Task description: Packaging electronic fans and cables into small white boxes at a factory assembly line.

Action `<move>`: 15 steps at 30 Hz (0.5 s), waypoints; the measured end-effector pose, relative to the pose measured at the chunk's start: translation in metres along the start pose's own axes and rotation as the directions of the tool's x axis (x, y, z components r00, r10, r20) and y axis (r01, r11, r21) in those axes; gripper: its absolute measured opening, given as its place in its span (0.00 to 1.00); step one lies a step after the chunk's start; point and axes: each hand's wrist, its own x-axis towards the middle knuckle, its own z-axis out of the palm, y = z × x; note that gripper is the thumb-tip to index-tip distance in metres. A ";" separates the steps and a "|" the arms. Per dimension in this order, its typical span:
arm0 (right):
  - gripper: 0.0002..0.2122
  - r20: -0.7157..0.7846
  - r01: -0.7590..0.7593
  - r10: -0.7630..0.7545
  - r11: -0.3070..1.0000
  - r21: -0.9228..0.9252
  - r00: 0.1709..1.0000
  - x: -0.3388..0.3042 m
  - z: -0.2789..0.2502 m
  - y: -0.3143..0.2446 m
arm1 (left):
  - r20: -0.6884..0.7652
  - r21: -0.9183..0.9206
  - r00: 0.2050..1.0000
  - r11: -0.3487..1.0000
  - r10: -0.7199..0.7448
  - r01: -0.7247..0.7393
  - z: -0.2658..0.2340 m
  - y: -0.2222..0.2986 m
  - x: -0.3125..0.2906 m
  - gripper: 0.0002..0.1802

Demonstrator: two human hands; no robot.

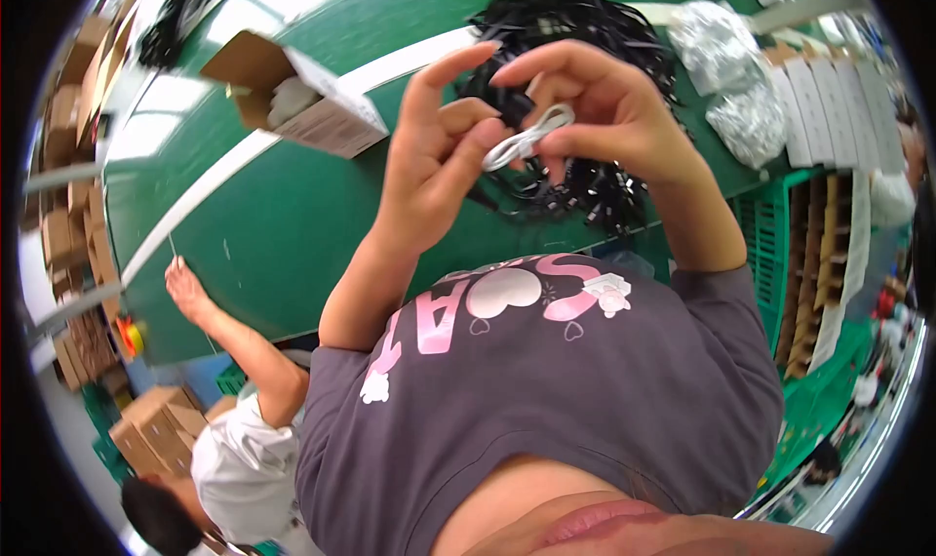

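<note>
Above the green table, in front of my chest, both hands pinch a small coiled white cable [529, 139] from its two sides. My left hand [421, 161] presses thumb against fingers at the coil's left end, its index finger stretched upward. Thumb and bent fingers of my right hand [624, 117] close on the coil's right end. A dark piece [509, 105] shows between the hands; whether it belongs to the cable I cannot tell. Just behind and below them lies a large tangled heap of black cables [565, 15], partly hidden by my hands.
An open cardboard box [327, 107] stands left on the green table [263, 205]. To the right are clear plastic bags [746, 127], a row of white boxes [834, 112] and a green crate [765, 229] with cardboard dividers [814, 263]. A co-worker's hand [185, 288] rests at the table's far left.
</note>
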 end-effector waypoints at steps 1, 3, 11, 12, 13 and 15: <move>0.20 -0.064 0.027 -0.034 0.994 -0.108 0.997 0.008 0.007 0.002 | -0.052 -0.069 0.998 0.997 0.023 -0.027 0.007 0.002 -0.002 0.21; 0.17 -0.187 0.075 -0.141 0.945 -0.319 0.972 0.025 0.019 0.006 | -0.146 0.175 0.989 0.984 -0.020 0.046 0.002 0.004 -0.008 0.16; 0.09 -0.011 0.231 -0.241 0.941 -0.248 0.970 0.037 0.037 0.010 | -0.009 0.911 0.884 0.368 0.468 -0.185 -0.022 0.004 -0.035 0.05; 0.09 -0.020 0.239 -0.253 0.934 -0.264 0.967 0.040 0.032 0.008 | 0.055 0.929 0.869 0.293 0.491 -0.225 -0.022 0.004 -0.034 0.05; 0.08 0.060 0.165 -0.156 0.847 -0.506 0.986 0.044 0.023 0.006 | 0.121 0.940 0.851 0.217 0.511 -0.264 -0.022 0.004 -0.033 0.05; 0.07 0.262 0.168 -0.039 0.853 -0.494 0.964 0.041 0.019 0.012 | 0.213 0.932 0.813 0.138 0.542 -0.336 -0.021 0.003 -0.027 0.05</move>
